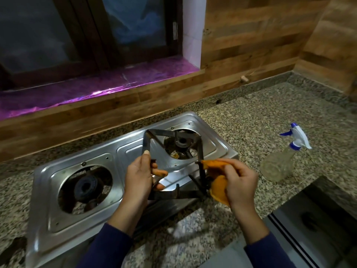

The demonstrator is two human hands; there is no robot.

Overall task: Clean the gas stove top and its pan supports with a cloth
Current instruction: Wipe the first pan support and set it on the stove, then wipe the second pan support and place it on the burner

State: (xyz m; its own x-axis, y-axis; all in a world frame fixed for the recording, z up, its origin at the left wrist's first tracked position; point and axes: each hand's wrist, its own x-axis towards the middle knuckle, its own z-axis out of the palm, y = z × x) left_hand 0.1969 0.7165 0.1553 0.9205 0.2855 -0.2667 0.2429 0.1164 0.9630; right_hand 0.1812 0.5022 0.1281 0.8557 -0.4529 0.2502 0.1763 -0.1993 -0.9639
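Dark square metal pan support (pixel 168 194) is lifted off and held tilted above the right half of the stainless steel two-burner gas stove (pixel 92 157), front edge low.

Left hand (pixel 140 176) grips the frame's 9 o'clock side: thumb up along the bar, fingers curled round it.

Right hand (pixel 241 182) clutches the orange cloth (pixel 218 185), bunched, and presses it against the frame's 3 o'clock bar. The cloth wraps that bar near the lower corner.

Right burner (pixel 181 141) is visible through the frame, with brownish residue in its well. Left burner (pixel 85 187) sits bare with no support on it.

The stove sits on a speckled granite counter (pixel 260 117). A clear plastic spray bottle with a white-and-blue trigger (pixel 280 163) stands upright at 3 o'clock of the stove, near it but apart, on the counter.

Purple foil-covered window sill (pixel 77 91) is at 12 o'clock, behind the stove. Both sleeves are dark blue.
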